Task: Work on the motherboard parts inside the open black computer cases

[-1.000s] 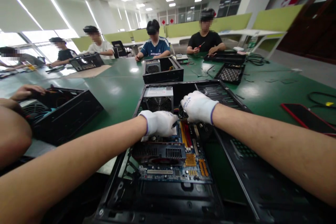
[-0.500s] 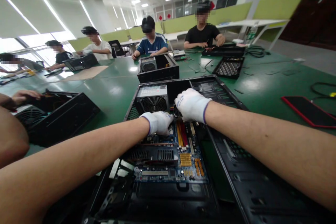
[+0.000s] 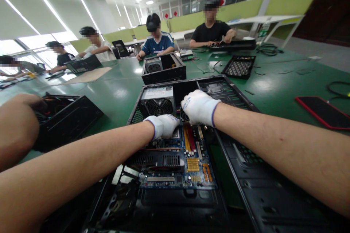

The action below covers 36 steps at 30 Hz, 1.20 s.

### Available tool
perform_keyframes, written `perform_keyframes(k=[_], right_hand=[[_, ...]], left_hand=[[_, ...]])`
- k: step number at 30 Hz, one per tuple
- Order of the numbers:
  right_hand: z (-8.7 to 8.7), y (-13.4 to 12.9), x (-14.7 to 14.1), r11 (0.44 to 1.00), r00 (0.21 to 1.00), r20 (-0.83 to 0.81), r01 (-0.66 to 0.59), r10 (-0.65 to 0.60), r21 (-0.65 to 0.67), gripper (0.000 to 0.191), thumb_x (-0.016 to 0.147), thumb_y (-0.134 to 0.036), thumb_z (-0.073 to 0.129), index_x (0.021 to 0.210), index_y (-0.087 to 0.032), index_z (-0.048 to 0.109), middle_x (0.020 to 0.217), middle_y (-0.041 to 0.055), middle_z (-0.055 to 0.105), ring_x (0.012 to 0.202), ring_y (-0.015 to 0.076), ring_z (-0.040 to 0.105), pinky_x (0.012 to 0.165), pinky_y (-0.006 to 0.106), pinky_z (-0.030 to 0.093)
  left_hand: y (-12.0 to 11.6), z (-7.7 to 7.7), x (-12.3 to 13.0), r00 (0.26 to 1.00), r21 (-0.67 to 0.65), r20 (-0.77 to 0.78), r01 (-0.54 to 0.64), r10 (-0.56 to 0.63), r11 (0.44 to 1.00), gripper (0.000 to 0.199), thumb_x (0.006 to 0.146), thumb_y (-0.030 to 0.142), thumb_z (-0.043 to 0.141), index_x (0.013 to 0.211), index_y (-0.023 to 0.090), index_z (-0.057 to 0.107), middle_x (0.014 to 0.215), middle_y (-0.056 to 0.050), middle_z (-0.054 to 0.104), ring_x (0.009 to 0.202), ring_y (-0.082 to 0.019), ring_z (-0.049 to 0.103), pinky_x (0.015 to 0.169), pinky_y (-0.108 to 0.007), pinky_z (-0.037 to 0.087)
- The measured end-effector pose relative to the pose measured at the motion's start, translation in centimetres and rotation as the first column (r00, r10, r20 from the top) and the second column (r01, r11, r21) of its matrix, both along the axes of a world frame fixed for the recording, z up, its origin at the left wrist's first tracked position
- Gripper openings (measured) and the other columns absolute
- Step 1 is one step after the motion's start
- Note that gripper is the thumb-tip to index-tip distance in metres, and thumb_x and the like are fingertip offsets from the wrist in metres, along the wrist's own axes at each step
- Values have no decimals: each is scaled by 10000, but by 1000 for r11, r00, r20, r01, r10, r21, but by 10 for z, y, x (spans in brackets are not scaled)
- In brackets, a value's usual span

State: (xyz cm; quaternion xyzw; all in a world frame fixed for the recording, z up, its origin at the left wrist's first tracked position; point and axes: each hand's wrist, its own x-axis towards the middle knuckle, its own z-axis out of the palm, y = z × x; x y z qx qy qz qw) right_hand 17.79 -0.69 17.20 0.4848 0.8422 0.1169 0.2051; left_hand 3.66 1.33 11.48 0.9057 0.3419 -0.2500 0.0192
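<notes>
An open black computer case [image 3: 180,200] lies in front of me with a blue motherboard [image 3: 161,186] inside. My left hand [image 3: 166,125], in a white knit glove, is closed with its fingertips at the board's upper part, beside the red and yellow memory slots [image 3: 189,140]. Just right of it, my right hand [image 3: 198,106], gloved the same way, has its fingers curled down over a dark part that I cannot make out. Both hands hide what their fingertips hold. Behind them sits the power supply [image 3: 158,103] with its round fan grille. A black graphics card [image 3: 161,161] is nearer to me.
Another open case [image 3: 164,68] stands ahead, beyond mine. At left, a co-worker's hand and arm [image 3: 19,127] reach into a further case [image 3: 68,123]. A black tray [image 3: 238,67] and a red-edged black panel [image 3: 322,113] lie on the green table [image 3: 276,83]. Several people sit around it.
My hands stay at nearly the same spot, with the left fingers drawn slightly up. The co-worker's arm at left has moved over the neighbouring case.
</notes>
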Motion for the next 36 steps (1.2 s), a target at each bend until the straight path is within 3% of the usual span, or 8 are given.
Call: perform_keyframes(k=[5, 30, 36], right_hand=[[-3, 1, 1, 1000, 1000, -7, -10, 10, 11, 458, 772, -439, 772, 1149, -179, 762, 1177, 184, 745, 1027, 341, 718, 826, 439, 551], [3, -3, -3, 999, 999, -19, 38, -39, -24, 420, 742, -400, 809, 1095, -177, 769, 1198, 179, 736, 1047, 347, 701, 876, 457, 529], [3, -3, -2, 998, 997, -45, 54, -55, -31, 411, 720, -398, 829, 1069, -189, 774, 1167, 168, 747, 1055, 348, 701, 897, 459, 518]], left_hand=[[1, 2, 1, 999, 7, -33, -25, 26, 1000, 500, 789, 349, 763, 1236, 138, 690, 1251, -180, 727, 1131, -348, 709, 929, -399, 596], [1, 2, 3, 998, -2, -65, -17, 17, 1000, 428, 812, 363, 743, 1188, 159, 715, 1207, -154, 750, 1091, -318, 726, 916, -373, 590], [3, -3, 1, 999, -5, -50, -21, 21, 1000, 522, 808, 446, 738, 1239, 156, 691, 1243, -168, 732, 1102, -343, 717, 916, -400, 595]])
